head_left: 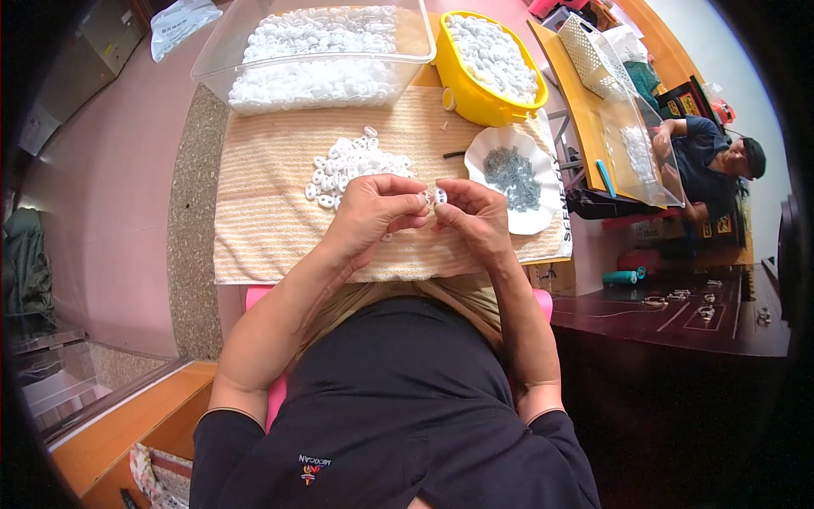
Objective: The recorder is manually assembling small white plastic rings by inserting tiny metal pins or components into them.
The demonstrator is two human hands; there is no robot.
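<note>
My two hands meet over the striped towel (271, 195). Between the fingertips of my right hand (477, 214) is a small white oval plastic piece (440, 196) with holes in it. Thumb and forefinger of my left hand (381, 206) are pinched close beside it; what they hold, if anything, is too small to make out. Just beyond my left hand lies a loose pile of similar white pieces (352, 165). To the right of my right hand stands a white wavy-rimmed dish (538, 219) with many small greyish translucent parts (510, 174) in it.
At the back, a clear plastic bin (415, 59) and a yellow tub (475, 102) hold many white pieces. A short black stick (454, 155) lies by the dish. At the right, another person (712, 157) sits by a clear tray (629, 174) with white pieces.
</note>
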